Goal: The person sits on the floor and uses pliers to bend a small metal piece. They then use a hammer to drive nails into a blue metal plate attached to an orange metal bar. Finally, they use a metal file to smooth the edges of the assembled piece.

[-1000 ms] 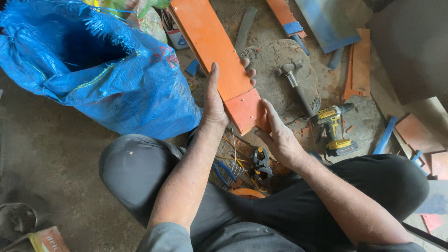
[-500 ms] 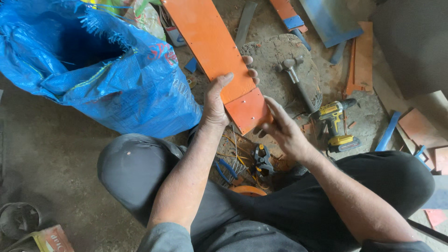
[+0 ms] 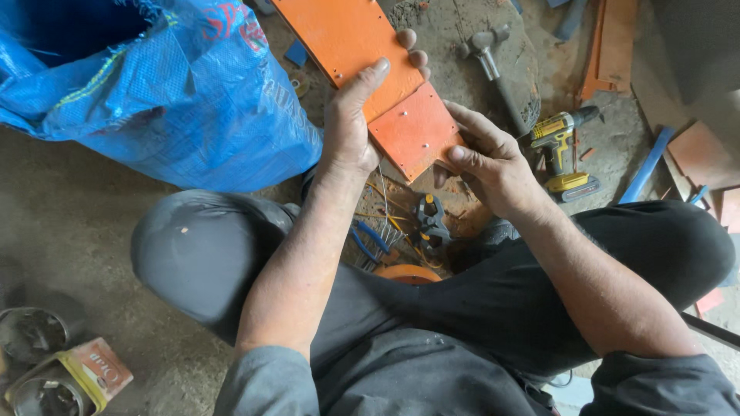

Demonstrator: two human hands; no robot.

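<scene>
A long orange flat panel (image 3: 347, 38) runs from the top of the head view down toward my lap. A smaller, darker orange plate (image 3: 412, 127) with small holes sits at its near end. My left hand (image 3: 351, 123) grips the long panel, thumb on top and fingers curled round its right edge. My right hand (image 3: 486, 158) pinches the near corner of the smaller plate between thumb and fingers. I sit with my knees spread on a dirt floor.
A big blue woven sack (image 3: 154, 85) lies at the left. A hammer (image 3: 493, 69) and a yellow cordless drill (image 3: 563, 150) lie to the right. Pliers and wires (image 3: 408, 227) lie between my legs. Tins (image 3: 54, 370) stand bottom left. Orange and blue offcuts (image 3: 655, 158) litter the right.
The view has drawn closer to my hands. My left thumb has spread out over the long panel. Both hands keep their hold on the orange pieces.
</scene>
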